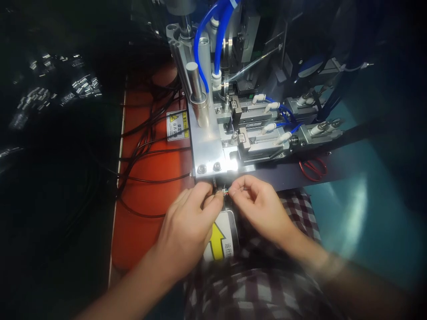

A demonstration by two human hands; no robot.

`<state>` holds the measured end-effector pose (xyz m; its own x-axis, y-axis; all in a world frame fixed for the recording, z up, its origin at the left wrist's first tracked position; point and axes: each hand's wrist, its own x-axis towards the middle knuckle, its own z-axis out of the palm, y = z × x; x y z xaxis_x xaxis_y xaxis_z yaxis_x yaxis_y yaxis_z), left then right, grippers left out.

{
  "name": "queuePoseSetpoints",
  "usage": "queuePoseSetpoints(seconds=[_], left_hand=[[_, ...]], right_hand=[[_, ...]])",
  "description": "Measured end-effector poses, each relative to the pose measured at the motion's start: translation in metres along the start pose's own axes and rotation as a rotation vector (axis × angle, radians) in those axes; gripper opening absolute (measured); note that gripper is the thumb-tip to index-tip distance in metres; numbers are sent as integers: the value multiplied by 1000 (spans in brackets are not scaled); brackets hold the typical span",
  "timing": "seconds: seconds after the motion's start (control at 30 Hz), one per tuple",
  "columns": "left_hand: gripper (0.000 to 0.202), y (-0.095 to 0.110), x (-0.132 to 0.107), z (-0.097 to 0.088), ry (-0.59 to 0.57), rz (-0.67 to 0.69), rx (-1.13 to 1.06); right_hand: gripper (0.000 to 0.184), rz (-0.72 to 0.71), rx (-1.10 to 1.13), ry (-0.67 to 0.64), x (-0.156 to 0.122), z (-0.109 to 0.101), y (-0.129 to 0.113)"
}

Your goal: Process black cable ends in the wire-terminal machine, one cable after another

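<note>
Two bare hands meet just off the front edge of the machine's metal plate (208, 153), with a small bundle of coloured wires (226, 192) between their fingertips. On the left hand (187, 222) the grip is drawn to a pinch, thumb against forefinger, on the wires' left end. The right hand (262, 206) has its grip pinched at their right end, its other fingers curled in. The bundle is too small to make out in detail.

Near the plate's front edge sit two bolts (202, 169); a steel post (196, 95) stands farther back. Below the hands, a white sign with a yellow arrow (217, 240) lies partly behind the left hand. Off the plate's left edge, black cables (147, 133) trail over an orange-red surface (151, 235), and a warning label (178, 126) sits just beside that edge. Blue tubes (218, 44) rise at the back. Well right of the plate, a loop of red cord (312, 170) lies near the front edge of a dark base (278, 177).
</note>
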<state>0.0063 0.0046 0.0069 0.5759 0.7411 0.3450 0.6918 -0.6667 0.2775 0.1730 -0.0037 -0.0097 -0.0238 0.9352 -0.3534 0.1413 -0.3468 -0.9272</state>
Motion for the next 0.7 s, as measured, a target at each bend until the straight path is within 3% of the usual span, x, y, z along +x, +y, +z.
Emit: queuePoseSetpoints(seconds=[0.1, 0.27, 0.7], left_hand=[[30, 0, 0, 1, -1, 1, 3], [29, -2, -2, 1, -3, -2, -14], [26, -6, -7, 3, -6, -27, -85]], right_hand=[[13, 11, -15, 7, 0, 0, -1], [16, 113, 106, -118, 4, -3, -4], [16, 113, 92, -110, 3, -4, -6]])
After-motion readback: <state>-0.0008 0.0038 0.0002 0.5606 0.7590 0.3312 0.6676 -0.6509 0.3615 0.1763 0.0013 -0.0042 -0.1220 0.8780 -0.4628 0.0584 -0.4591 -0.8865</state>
